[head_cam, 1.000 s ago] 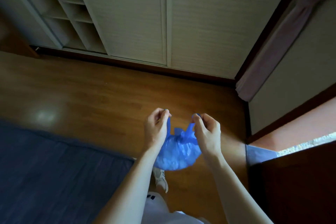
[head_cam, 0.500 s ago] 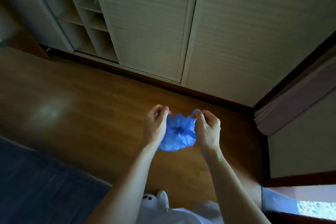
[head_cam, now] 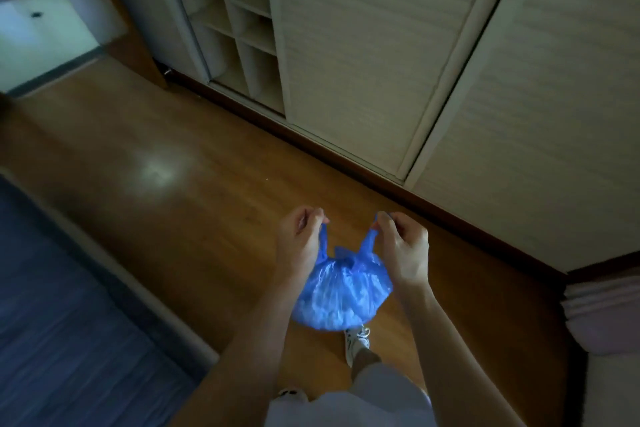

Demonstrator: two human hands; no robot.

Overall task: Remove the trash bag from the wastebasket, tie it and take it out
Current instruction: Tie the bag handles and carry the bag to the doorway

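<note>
Pinched in my left hand (head_cam: 300, 246) and right hand (head_cam: 403, 250) are the two ears of the blue trash bag (head_cam: 341, 291), hanging lower centre; its knot is hard to see, forearms reaching forward.

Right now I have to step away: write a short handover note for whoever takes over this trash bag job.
Left hand: pinching the left ear of the blue trash bag.
Right hand: pinching the right ear.
Bag: out of the wastebasket, hanging in the air above the wooden floor, near the wardrobe doors. No wastebasket in view.
Done: bag removed; the neck looks gathered.
Left: finish the knot if it is loose, then carry it out.
</note>
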